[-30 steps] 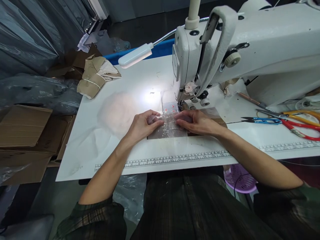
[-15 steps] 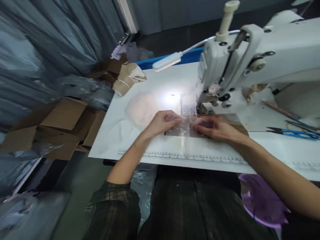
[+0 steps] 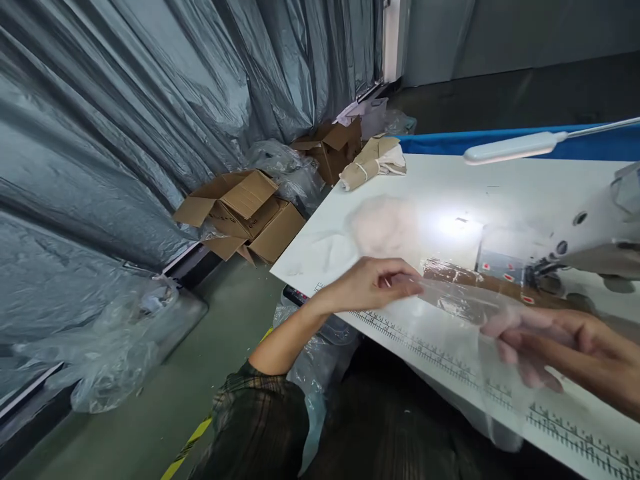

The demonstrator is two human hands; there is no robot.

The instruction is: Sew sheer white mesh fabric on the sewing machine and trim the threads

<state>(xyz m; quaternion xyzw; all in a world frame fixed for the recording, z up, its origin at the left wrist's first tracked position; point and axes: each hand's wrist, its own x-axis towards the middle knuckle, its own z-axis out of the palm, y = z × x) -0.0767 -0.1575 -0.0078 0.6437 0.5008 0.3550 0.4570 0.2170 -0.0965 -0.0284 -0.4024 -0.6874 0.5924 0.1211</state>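
Film (image 3: pixel 454 305): clear, glossy, creased; held up over the desk (image 3: pixel 310 257), lower right of frame.
Left hand (image 3: pixel 370 283): film's end pinched.
Right hand (image 3: pixel 563 340): half-curled, seen partly through film; grip cannot be told.

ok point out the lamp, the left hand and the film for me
lamp (image 3: pixel 515 148): head view, on the middle of its white head
left hand (image 3: pixel 373 285): head view, on the back of the hand
film (image 3: pixel 457 301): head view, on the clear stretch between the two hands
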